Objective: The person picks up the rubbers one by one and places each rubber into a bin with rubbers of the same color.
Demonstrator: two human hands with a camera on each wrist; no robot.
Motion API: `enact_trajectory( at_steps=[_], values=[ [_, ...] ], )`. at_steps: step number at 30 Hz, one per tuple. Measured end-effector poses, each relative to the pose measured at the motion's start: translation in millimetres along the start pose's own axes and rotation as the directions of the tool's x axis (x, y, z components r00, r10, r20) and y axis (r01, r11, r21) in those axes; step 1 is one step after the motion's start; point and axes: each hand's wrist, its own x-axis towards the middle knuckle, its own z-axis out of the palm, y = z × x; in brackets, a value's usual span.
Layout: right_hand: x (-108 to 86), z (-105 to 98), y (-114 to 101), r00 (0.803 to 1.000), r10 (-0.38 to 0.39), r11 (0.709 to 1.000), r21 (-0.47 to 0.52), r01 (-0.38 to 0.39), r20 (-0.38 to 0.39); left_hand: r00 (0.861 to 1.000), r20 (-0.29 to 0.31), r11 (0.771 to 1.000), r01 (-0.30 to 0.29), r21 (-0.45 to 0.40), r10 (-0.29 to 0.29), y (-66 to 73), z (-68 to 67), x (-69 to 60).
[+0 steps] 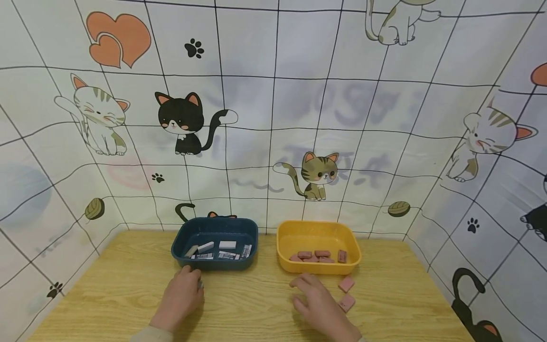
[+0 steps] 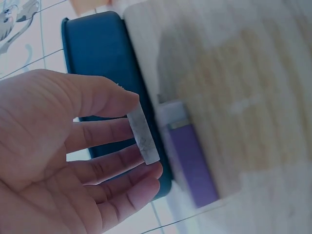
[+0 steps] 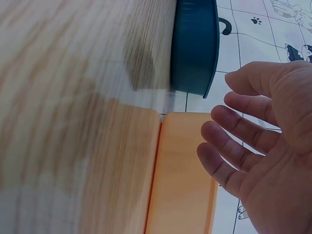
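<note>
My left hand (image 1: 181,294) is just in front of the dark blue bin (image 1: 183,263). In the left wrist view it pinches a small whitish block, apparently an eraser (image 2: 143,134), between thumb and fingers. A block with a purple sleeve and white end (image 2: 192,161) lies on the table beside the bin in that view. Several white blocks (image 1: 227,245), some with printed sleeves, lie inside the bin. My right hand (image 1: 316,304) hovers before the yellow bin (image 1: 316,269), fingers loosely bent and holding nothing. Several pink blocks (image 1: 322,253) lie in that bin.
Two more pink blocks, one nearer the bin (image 1: 346,284) and one closer to me (image 1: 347,302), lie on the wooden table (image 1: 243,308) right of my right hand. A cat-printed cloth (image 1: 256,142) stands behind and at both sides.
</note>
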Motion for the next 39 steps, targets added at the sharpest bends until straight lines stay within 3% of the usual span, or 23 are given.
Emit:
enact_trajectory(
  at_steps=[9, 15, 23, 29, 36, 39],
  values=[
    [-0.4, -0.4, 1.3, 1.0, 0.009, 1.0, 0.003, -0.009, -0.006, 0.99, -0.104, 0.995, -0.092, 0.026, 0.095, 12.7, -19.6, -1.4],
    [-0.6, -0.8, 3.4, 1.0, 0.005, 1.0, 0.004, -0.005, -0.015, 0.965, -0.199, 0.985, -0.168, 0.037, 0.172, 24.4, -32.3, 3.6],
    [0.9, -2.3, 3.4, 1.0, -0.004, 1.0, -0.004, 0.004, -0.023, 0.942, -0.224, 0.969, -0.241, 0.062, 0.249, 40.6, -43.5, 20.3],
    [1.9, -3.3, 3.1, 0.999, 0.022, 0.999, -0.023, -0.022, -0.023, 0.945, -0.187, 0.963, -0.259, 0.075, 0.269, 50.9, -44.6, 38.2],
    [2.0, -2.1, 6.3, 0.999, 0.031, 0.999, -0.025, -0.032, -0.021, 0.966, -0.058, 0.965, -0.249, 0.083, 0.254, 61.5, -32.1, 64.5],
    [1.4, -1.7, 7.6, 0.999, 0.008, 1.0, -0.029, -0.009, -0.036, 0.958, -0.044, 0.956, -0.277, 0.092, 0.282, 66.6, -26.2, 73.0]
  ],
)
